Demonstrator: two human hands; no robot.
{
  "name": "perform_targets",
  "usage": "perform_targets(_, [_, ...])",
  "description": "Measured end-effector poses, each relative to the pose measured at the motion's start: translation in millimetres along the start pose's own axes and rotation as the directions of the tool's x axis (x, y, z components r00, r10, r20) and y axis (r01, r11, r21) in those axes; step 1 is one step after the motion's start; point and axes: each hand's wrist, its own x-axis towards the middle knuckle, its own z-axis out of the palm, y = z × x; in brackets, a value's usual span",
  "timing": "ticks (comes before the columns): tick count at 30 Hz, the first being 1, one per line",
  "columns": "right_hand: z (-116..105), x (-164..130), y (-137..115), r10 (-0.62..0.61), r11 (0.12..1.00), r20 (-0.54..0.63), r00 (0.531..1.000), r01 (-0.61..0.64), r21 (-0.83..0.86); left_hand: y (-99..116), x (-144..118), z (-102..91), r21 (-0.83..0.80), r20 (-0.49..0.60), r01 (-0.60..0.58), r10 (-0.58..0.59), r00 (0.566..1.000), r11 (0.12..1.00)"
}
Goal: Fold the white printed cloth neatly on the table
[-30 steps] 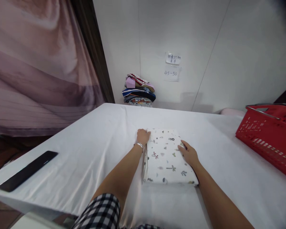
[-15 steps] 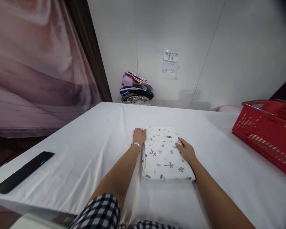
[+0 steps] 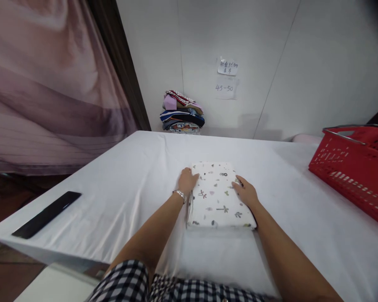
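Note:
A folded white cloth (image 3: pixel 219 199) printed with small palm trees and leaves lies flat in several layers on the white-covered table (image 3: pixel 138 176). My left hand (image 3: pixel 187 182), with a bracelet at the wrist, grips the cloth's left edge near its far corner, thumb on top. On the opposite side my right hand (image 3: pixel 247 193) holds the right edge, its thumb resting on the print. The fingertips of both hands are partly hidden at the cloth's edges.
A black flat object (image 3: pixel 47 214) lies near the table's left edge. At the right stands a red plastic basket (image 3: pixel 346 163) with a metal handle. Behind the table rises a pile of folded fabrics (image 3: pixel 182 114) against the wall. A pink curtain (image 3: pixel 50 84) hangs at left.
My left thumb has moved from beside the edge onto the top of the cloth. My right hand keeps its place at the right edge. The camera view has shifted slightly.

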Motion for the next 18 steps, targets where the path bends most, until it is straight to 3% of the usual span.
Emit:
perform_targets(9, [-5,-4,1,-0.01,0.998,0.033,0.999,0.008,0.055,-2,-5,-2.5,-0.032,0.024,0.021,-0.02,1.0,0.999])
perform_targets(18, [-6,-3,-2,0.06,0.993,0.067,0.996,-0.066,0.099,-17,-40,-11.8,-0.142,0.15,0.068,-0.047,0.988,0.988])
